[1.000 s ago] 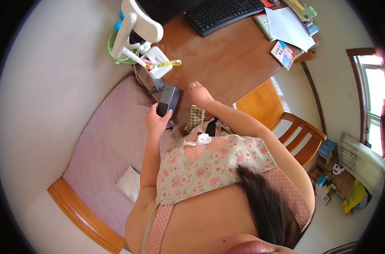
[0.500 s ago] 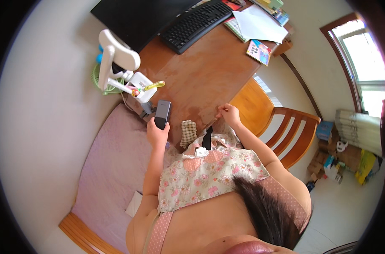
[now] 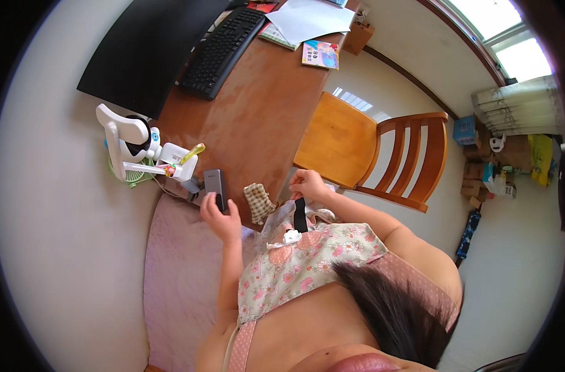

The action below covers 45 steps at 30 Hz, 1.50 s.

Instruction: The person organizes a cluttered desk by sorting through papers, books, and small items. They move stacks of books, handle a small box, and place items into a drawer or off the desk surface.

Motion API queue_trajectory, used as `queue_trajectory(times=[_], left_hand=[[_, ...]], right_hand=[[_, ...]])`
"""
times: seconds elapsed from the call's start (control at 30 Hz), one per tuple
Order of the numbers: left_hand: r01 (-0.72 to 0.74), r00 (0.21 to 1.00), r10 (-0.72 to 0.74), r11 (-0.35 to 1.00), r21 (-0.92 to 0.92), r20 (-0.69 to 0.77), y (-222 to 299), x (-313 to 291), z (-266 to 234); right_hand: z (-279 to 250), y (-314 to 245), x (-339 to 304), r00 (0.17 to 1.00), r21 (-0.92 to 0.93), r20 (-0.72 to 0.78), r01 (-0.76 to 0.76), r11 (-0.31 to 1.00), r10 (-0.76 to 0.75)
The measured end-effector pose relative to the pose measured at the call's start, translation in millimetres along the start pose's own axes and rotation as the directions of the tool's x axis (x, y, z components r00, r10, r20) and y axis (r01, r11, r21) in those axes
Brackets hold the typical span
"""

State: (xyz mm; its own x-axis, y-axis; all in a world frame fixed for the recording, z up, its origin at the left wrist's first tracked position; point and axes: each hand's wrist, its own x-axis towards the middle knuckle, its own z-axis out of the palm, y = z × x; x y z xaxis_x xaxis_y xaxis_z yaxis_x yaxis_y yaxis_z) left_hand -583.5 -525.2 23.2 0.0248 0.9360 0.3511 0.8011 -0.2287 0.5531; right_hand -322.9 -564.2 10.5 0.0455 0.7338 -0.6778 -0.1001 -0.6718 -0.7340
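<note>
A slim grey-and-black rectangular device [image 3: 213, 182], its kind unclear, lies on the near left corner of the wooden desk [image 3: 257, 111]. My left hand [image 3: 221, 218] is at its near end with fingers spread, not wrapped round it. My right hand [image 3: 309, 185] is above my lap by the desk's right edge, its fingers curled in a pinch; what they hold, if anything, is too small to make out. Just below those fingers a black strap [image 3: 301, 216] lies on my floral apron [image 3: 301, 263]. Between my hands a checked cloth pouch [image 3: 258, 203] rests at the desk's near edge.
Left on the desk stand a white stand [image 3: 127, 146], a green fan [image 3: 132, 173] and a monitor [image 3: 149, 53]. Farther back lie a black keyboard [image 3: 223, 53], paper sheets [image 3: 310, 22] and a colourful booklet [image 3: 321, 54]. A wooden chair [image 3: 341, 139] is at the right.
My left hand has loosened its fingers from the grey-and-black device, which now lies on the desk. My right hand has come closer to the black strap. The view has turned to the right.
</note>
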Motion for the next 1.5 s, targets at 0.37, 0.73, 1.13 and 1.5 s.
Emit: queue_trajectory(times=[0.37,0.73,1.13,1.5], left_hand=[[0.077,0.925,0.151,0.825,-0.559,0.350,162,-39,13],[-0.185,0.640,0.644,0.659,-0.729,0.420,297,-122,70],[-0.312,-0.169,0.985,-0.036,-0.950,0.018,485,-203,120],[0.084,-0.555,0.828,-0.034,-0.996,-0.075,629,-314,88]], right_hand=[[-32,-7,-66,0.932,0.673,0.362,-0.237,0.700,-0.033],[-178,82,-201,0.992,0.793,0.095,-0.024,0.608,-0.085],[-238,160,-366,0.740,0.654,-0.672,0.585,0.480,0.015],[-270,204,-527,0.667,0.642,-0.739,0.658,0.394,0.091]])
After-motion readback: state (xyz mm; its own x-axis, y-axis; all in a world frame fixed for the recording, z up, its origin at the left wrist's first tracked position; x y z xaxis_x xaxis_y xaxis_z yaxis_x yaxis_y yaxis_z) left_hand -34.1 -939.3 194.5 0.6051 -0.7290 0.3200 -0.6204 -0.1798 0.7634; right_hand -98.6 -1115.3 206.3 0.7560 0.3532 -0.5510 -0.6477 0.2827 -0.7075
